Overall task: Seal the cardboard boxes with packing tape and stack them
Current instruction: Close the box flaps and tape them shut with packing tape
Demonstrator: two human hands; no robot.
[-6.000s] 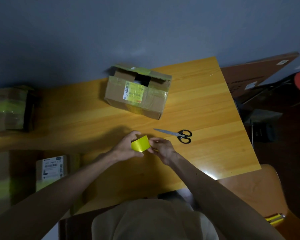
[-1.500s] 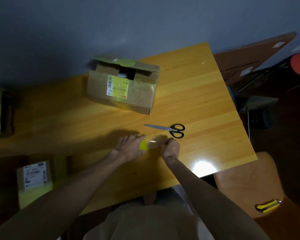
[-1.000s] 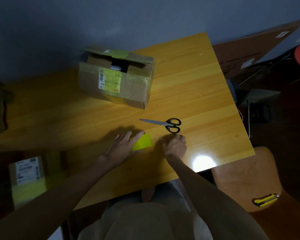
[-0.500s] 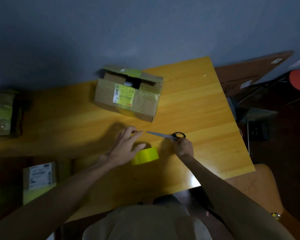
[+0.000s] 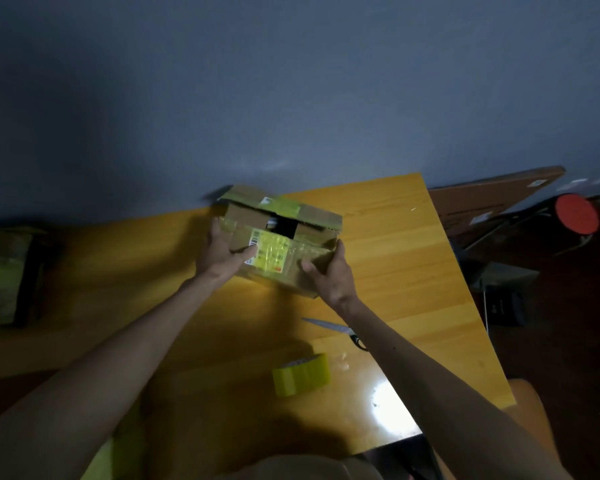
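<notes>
both hands [image 5: 274,261] gripping cardboard box [image 5: 284,233], tape roll [image 5: 301,374] nearby on table [image 5: 413,271]

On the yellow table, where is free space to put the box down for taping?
Bare wood lies right of the cardboard box, out to the table edge, and left of the left hand. Near the person it is crowded: scissors and yellow tape roll sit between the forearms.

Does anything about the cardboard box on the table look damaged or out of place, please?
Yes: the brown cardboard box, gripped between the left hand and right hand, has a dark gap in its top; the flaps do not meet.
</notes>
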